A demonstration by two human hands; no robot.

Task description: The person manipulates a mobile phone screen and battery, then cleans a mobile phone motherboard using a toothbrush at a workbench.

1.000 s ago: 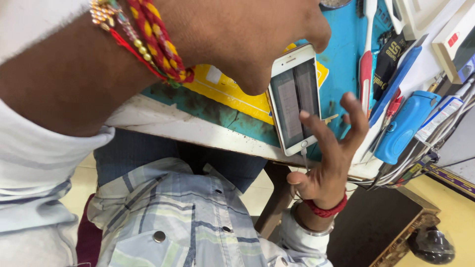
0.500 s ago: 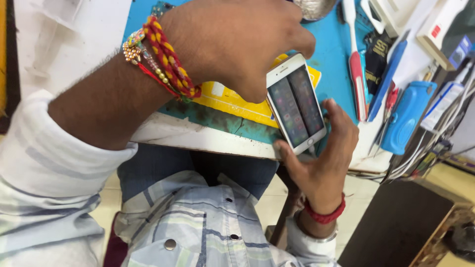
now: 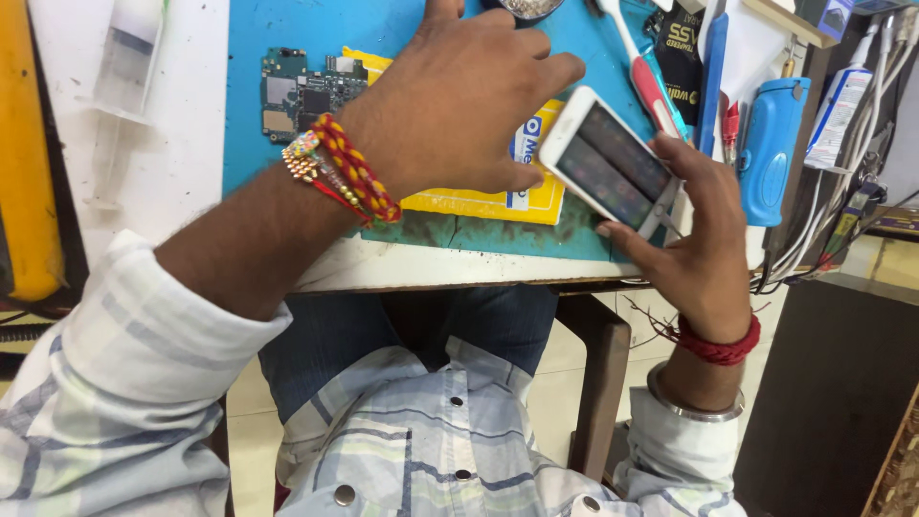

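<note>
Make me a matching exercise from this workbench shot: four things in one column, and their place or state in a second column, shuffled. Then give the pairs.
Things:
1. white phone
2. circuit board
3. syringe
4. left hand

Place or state:
A. lying on the white surface left of the blue mat
B. held tilted in the right hand, screen lit
C. palm down over the yellow sheet
D. lying bare on the blue mat, near its left edge

Pairs: 1-B, 2-D, 3-A, 4-C
</note>
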